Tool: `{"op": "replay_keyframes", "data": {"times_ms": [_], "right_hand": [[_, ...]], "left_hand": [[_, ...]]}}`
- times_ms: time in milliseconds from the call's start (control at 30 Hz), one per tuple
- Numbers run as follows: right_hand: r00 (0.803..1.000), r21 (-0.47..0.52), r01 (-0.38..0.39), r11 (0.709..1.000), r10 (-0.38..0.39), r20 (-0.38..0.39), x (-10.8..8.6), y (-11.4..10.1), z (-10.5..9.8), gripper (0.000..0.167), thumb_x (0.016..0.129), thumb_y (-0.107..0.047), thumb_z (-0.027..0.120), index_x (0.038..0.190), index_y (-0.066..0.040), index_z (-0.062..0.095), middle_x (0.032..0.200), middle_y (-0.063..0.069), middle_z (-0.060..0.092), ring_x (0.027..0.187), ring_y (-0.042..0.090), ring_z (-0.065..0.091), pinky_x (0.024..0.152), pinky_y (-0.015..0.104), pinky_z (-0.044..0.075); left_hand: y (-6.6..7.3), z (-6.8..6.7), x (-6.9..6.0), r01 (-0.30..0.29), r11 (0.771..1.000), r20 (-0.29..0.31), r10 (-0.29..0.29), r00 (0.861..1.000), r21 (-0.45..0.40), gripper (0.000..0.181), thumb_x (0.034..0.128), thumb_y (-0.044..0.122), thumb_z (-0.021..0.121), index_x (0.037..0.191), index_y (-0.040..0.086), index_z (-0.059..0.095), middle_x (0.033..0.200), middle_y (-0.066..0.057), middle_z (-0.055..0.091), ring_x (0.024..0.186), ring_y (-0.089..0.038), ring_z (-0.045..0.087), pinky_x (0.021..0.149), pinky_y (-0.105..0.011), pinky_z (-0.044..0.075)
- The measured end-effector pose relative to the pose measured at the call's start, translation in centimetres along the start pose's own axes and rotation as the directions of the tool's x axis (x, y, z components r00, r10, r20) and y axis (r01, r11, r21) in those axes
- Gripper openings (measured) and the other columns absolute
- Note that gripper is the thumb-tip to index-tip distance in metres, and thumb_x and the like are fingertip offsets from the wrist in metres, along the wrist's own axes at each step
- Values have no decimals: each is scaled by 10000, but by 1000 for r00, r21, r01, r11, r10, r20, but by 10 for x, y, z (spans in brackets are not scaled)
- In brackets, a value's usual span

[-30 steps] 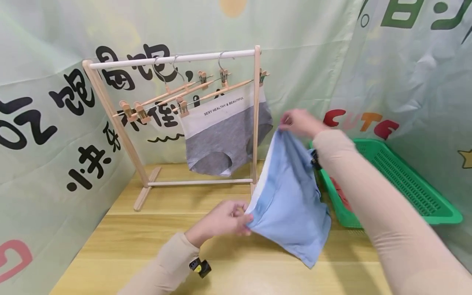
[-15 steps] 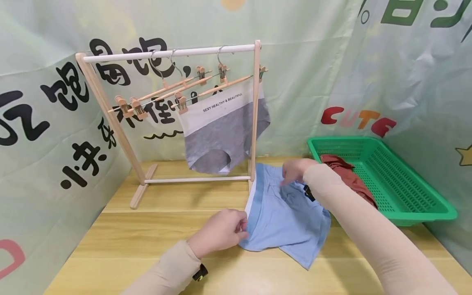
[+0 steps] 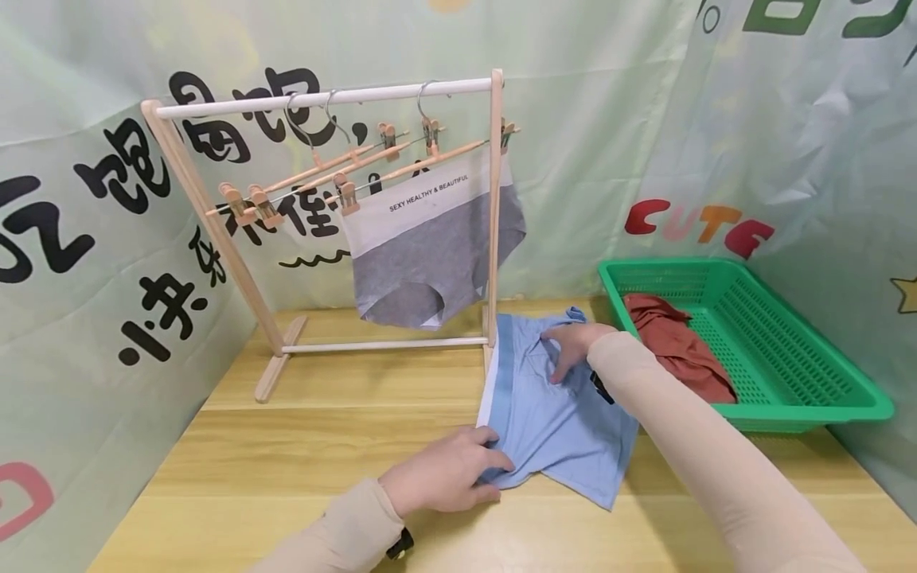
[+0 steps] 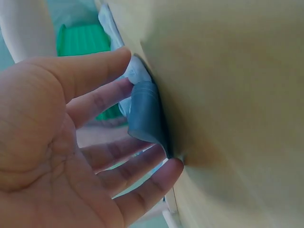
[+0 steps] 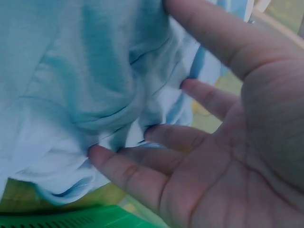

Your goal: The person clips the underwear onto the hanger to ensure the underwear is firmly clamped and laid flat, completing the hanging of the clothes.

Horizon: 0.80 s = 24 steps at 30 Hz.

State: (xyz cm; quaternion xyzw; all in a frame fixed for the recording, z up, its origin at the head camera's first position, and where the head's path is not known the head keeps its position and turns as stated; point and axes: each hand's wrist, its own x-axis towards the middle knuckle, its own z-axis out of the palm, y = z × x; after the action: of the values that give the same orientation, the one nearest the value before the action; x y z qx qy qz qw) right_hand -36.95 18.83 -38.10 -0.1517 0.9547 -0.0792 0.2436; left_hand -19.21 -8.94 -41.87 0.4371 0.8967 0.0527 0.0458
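Rack (image 3: 495,215), one, ten o'clock; hangers (image 3: 408,169), three; clips (image 3: 264,207), six; grey briefs (image 3: 433,251), one; blue garment (image 3: 562,426), one; hands (image 3: 444,471), two; basket (image 3: 802,414), one, three o'clock; red cloth (image 3: 680,354), one.

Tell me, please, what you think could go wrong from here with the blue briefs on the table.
The blue briefs are wrinkled around the right hand, so dragging that hand might bunch the cloth further. Their edge curls up by the left hand and could end up folded under. They also lie right by the foot of the rack, so a tug there might jolt it and swing the hanging grey briefs.
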Motion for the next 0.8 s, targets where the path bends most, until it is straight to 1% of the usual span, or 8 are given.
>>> {"op": "replay_keyframes", "data": {"times_ms": [133, 233, 333, 400, 500, 600, 700, 800], "right_hand": [[1000, 9, 3, 1000, -3, 4, -2, -2, 0, 941, 928, -394, 833, 1674, -93, 345, 1733, 255, 305, 1601, 500, 278, 1230, 654, 376], [999, -39, 40, 998, -41, -15, -15, -16, 1, 837, 958, -351, 808, 1626, -37, 416, 1665, 274, 422, 1547, 484, 393, 1209, 619, 422], [993, -111, 104, 988, -110, -43, -40, -38, 3, 623, 947, -307, 835, 1433, 7, 604, 1396, 223, 672, 1292, 380, 648, 1061, 500, 553], [983, -157, 157, 975, -169, -71, -64, -51, 9, 442, 906, -289, 874, 1214, -20, 705, 1135, 125, 745, 1037, 265, 705, 900, 406, 588], [969, -165, 220, 962, -235, -80, -101, -63, 28, 297, 839, -266, 927, 936, -95, 704, 846, -16, 669, 767, 130, 595, 700, 302, 527], [955, -123, 271, 955, -283, -89, -130, -61, 57, 353, 761, -256, 974, 785, -149, 639, 737, -70, 588, 681, 89, 519, 616, 262, 465], [949, -75, 292, 953, -298, -97, -145, -52, 86, 418, 709, -252, 997, 713, -181, 584, 681, -112, 509, 635, 58, 450, 572, 243, 395], [941, -50, 309, 950, -313, -131, -151, -39, 104, 417, 709, -223, 986, 673, -210, 571, 648, -145, 479, 609, 25, 426, 553, 225, 369]], "left_hand": [[8, 3, 2, 7, 1000, -6, -7, 1000, 8, 348, 996, 361, 771, 1336, 287, 756, 1438, -136, 655, 1266, -238, 638, 1095, -339, 541], [8, 3, 4, 14, 1000, -9, -14, 1000, -6, 348, 980, 341, 794, 1320, 275, 766, 1413, -122, 665, 1227, -218, 648, 1057, -321, 554], [5, 2, 5, 19, 1000, -21, -20, 1000, -20, 370, 933, 319, 846, 1289, 250, 772, 1370, -82, 679, 1195, -179, 664, 1031, -295, 565], [3, 2, 6, 22, 999, -28, -23, 999, -25, 384, 891, 295, 884, 1249, 231, 760, 1308, -41, 689, 1128, -133, 666, 980, -262, 572], [2, -1, 7, 33, 999, -30, -34, 999, -36, 427, 837, 257, 925, 1195, 213, 697, 1207, 15, 693, 1046, -86, 656, 922, -239, 574], [2, -4, 7, 41, 997, -20, -42, 999, -70, 489, 814, 195, 937, 1185, 189, 618, 1122, 26, 694, 969, -73, 636, 862, -240, 574], [1, -7, 6, 37, 995, -24, -40, 999, -95, 518, 805, 140, 932, 1174, 153, 569, 1048, 14, 698, 901, -76, 625, 808, -241, 573], [1, -6, 7, 25, 995, -41, -28, 999, -92, 440, 824, 119, 909, 1092, 139, 561, 952, 26, 673, 819, -68, 594, 728, -227, 549]]}}
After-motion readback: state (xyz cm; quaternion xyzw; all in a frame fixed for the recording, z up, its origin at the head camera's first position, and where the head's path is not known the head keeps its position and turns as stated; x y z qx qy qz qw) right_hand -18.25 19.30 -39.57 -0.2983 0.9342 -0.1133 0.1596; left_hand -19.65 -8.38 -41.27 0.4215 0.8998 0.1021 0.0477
